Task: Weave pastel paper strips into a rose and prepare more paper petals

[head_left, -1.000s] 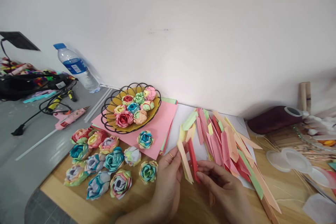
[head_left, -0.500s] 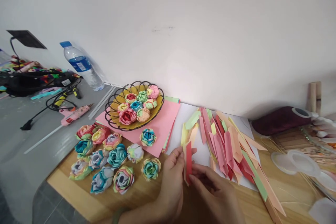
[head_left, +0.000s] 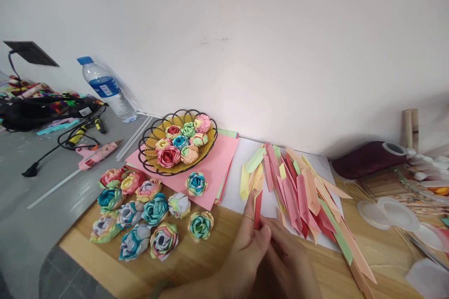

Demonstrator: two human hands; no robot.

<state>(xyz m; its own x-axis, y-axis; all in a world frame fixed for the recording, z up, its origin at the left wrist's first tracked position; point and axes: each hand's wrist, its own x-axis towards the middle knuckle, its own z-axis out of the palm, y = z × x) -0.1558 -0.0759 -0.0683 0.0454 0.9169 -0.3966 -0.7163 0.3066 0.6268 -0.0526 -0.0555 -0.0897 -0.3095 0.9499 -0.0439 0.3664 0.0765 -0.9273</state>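
A folded red paper strip (head_left: pixel 258 208) stands upright between my hands, its upper end showing above the fingers. My left hand (head_left: pixel 250 238) is closed on it, with the thumb pressed across its lower part. Close against it, my right hand (head_left: pixel 284 252) has its fingers curled at the strip's lower end, which is hidden. Just beyond the hands lies a pile of folded paper strips (head_left: pixel 293 189) in pink, red, peach, green and yellow, spread over white paper (head_left: pixel 238 162). Left of the hands, several folded paper flowers (head_left: pixel 164 241) rest on the wooden table (head_left: pixel 206 261).
A woven basket (head_left: pixel 149 154) of paper flowers stands on pink paper (head_left: pixel 224 149). Farther left are a pink glue gun (head_left: pixel 96 155), glue sticks (head_left: pixel 135 138) and a water bottle (head_left: pixel 108 91). To the right lie a dark thread spool (head_left: pixel 365 159) and clear plastic lids (head_left: pixel 396 212).
My left hand has turned and its thumb has come across the red strip's lower part. My right hand has closed in beside it. The view has shifted slightly.
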